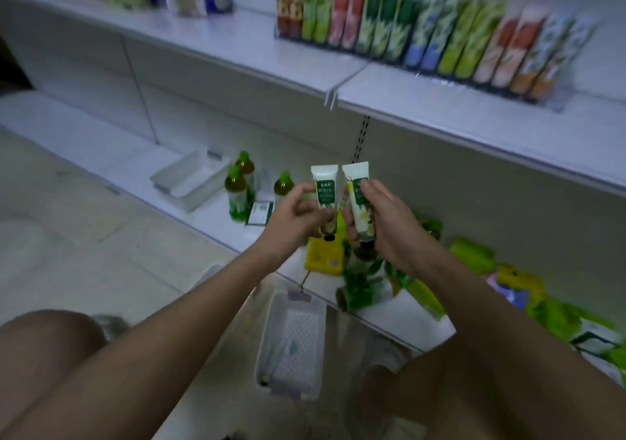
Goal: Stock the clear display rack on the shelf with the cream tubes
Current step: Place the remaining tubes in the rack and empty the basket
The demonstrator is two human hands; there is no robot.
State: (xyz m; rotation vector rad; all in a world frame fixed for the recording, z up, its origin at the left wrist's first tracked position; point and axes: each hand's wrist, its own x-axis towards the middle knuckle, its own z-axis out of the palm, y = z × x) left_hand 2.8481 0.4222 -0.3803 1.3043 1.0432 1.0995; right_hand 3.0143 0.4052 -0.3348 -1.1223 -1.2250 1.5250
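Each hand (298,214) (382,223) grips a tube (326,187) (359,199)

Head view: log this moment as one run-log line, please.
left hand: holds cream tube | right hand: holds second tube | both crimp-up, below shelf | display rack: nearly full

Two white-green cream tubes (326,191), crimp ends up, caps down, side by side. Clear display rack (555,99) on upper shelf holds upright tubes.
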